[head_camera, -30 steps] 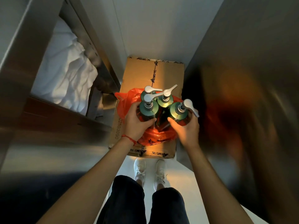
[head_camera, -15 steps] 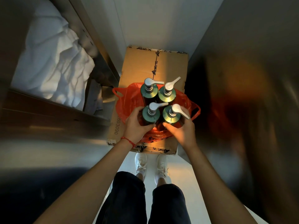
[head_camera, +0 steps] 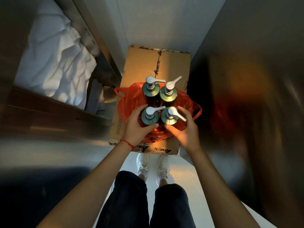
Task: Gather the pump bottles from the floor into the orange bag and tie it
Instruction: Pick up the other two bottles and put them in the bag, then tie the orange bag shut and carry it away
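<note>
the four pump bottles (head_camera: 150,118) are dark green with silver pump heads (head_camera: 150,80), and the orange bag (head_camera: 131,99) has black print at its 6 o'clock edge. the cardboard box (head_camera: 144,63) is brown with black lettering, and the thread (head_camera: 127,143) at 7 o'clock is red. at 6 o'clock my shoes (head_camera: 143,165) are white and my trousers (head_camera: 128,203) black, and the crumpled cloth (head_camera: 54,63) at 10 o'clock is white.

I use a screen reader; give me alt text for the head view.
A left hand and right hand each hold one of four upright green pump bottles in an open orange bag on a cardboard box. White sneakers stand below.
</note>
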